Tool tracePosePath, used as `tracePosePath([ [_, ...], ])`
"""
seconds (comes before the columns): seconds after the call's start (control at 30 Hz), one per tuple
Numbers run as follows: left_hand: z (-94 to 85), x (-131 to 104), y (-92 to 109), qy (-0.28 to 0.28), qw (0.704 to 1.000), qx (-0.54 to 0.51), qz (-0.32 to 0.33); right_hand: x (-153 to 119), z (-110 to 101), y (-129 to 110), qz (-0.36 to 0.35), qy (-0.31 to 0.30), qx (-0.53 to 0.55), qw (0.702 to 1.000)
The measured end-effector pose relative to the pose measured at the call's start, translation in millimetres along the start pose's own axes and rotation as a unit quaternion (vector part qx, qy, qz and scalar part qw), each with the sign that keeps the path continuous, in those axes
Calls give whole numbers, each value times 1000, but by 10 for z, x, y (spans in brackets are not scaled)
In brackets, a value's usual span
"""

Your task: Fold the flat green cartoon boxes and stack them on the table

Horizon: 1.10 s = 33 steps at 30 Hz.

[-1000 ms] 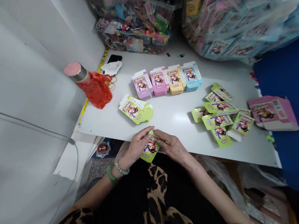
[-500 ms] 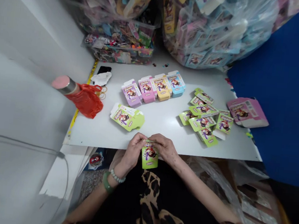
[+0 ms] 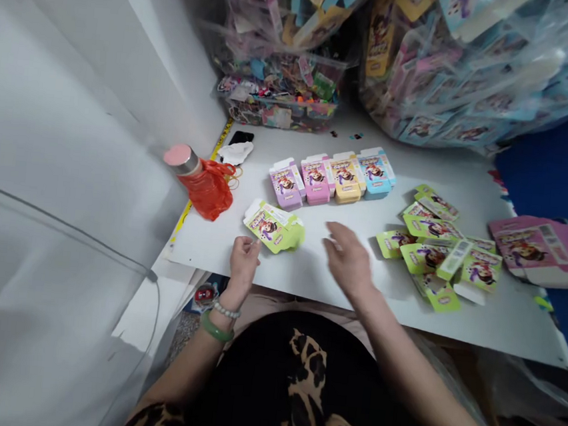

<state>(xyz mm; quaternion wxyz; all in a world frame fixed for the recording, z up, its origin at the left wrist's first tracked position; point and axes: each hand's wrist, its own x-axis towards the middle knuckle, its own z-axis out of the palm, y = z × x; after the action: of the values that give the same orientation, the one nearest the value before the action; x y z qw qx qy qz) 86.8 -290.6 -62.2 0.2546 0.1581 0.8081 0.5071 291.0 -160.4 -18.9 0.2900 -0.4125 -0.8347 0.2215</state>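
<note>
My left hand (image 3: 244,260) is loosely curled, with no item visible in it, just beside the lower left edge of a flattened green carton (image 3: 268,227). Whether its fingertips touch the carton I cannot tell. My right hand (image 3: 348,259) hovers over the white table, fingers apart and holding nothing, somewhat blurred. To its right lies a loose pile of small green boxes (image 3: 428,257). On top of that pile a green box (image 3: 454,259) rests on edge, its barcode side showing.
Behind my hands stand a purple box (image 3: 286,185), a pink box (image 3: 317,179), a yellow box (image 3: 346,177) and a blue box (image 3: 375,173). A bottle in a red bag (image 3: 210,192) is at left. Stuffed clear bags (image 3: 441,87) fill the back. A larger pink carton (image 3: 544,251) lies far right.
The green box that both hands held is out of them; one more lies on the right pile. My hands have parted, the left toward the flattened carton, the right forward. The view has shifted left.
</note>
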Motion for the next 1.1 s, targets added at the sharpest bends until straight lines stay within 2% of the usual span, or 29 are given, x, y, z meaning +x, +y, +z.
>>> tracePosePath([
  [0.1,98,3,35,-19,1000,22,13,113,519,-441,-4,-139,-41,989],
  [0.17,117,-22,64,-19,998,56,26,130,685,-587,0,-182,-76,980],
  [0.27,68,-95,85,10,991,120,53,63,731,-611,7,-166,-40,985],
  [0.37,-31,-193,92,29,993,78,81,-13,667,-523,71,-111,118,984],
  [0.43,-100,-257,109,-29,996,-26,85,-31,592,-461,135,-115,252,951],
  [0.5,-156,-317,146,-124,978,-161,50,-49,500,-415,183,-166,377,892],
  [0.57,-186,-375,193,-219,931,-293,-20,-107,408,-391,201,-237,453,836],
  [0.6,-186,-403,216,-264,899,-344,-62,-158,368,-386,200,-267,458,824],
  [0.63,-176,-430,236,-308,865,-382,-103,-222,334,-386,192,-287,434,832],
  [0.67,-155,-456,250,-349,833,-408,-135,-294,306,-390,173,-292,382,859],
  [0.7,-124,-481,257,-381,806,-425,-157,-368,282,-397,147,-276,308,899],
  [0.77,-40,-532,247,-408,779,-441,-177,-501,241,-416,77,-189,131,970],
  [0.8,6,-559,232,-411,776,-443,-181,-550,223,-426,36,-136,55,988],
  [0.87,91,-619,187,-416,777,-435,-187,-607,192,-438,-51,-69,-29,996],
  [0.97,164,-713,119,-424,790,-402,-184,-628,162,-425,-161,-85,-18,983],
  [1.03,170,-768,101,-419,807,-379,-170,-629,144,-400,-176,-114,37,977],
  [1.1,156,-810,113,-424,823,-346,-153,-625,115,-373,-150,-131,120,973],
])
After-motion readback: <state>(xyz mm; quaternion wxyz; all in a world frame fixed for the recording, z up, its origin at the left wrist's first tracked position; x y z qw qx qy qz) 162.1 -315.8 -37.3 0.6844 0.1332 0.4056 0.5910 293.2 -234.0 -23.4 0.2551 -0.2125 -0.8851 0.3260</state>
